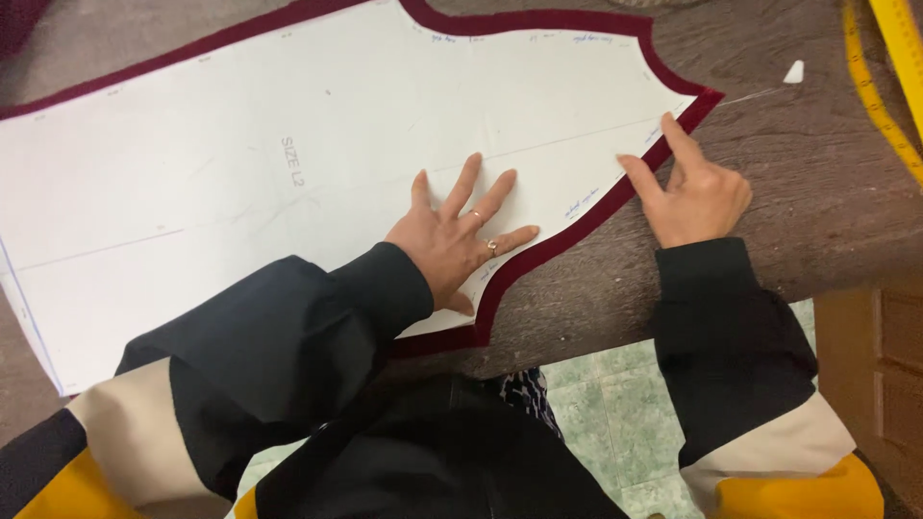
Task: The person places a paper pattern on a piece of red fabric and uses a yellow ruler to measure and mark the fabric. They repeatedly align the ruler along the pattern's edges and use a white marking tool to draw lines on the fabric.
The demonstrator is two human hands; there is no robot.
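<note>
Both hands' fingers spread open, left hand [457,240] and right hand [694,192] flat atop white paper pattern [288,173]

White paper pattern [240,183] runs off left edge. Dark red cloth [577,231] mostly hidden under paper, only thin border shows. Yellow tape measure [880,96] cut off top right. Small blue marks on paper too tiny to tell.

One paper pattern [288,173], two hands [452,240], one chalk [794,72]

Head camera, looking steeply down, close over table [817,202]
</note>
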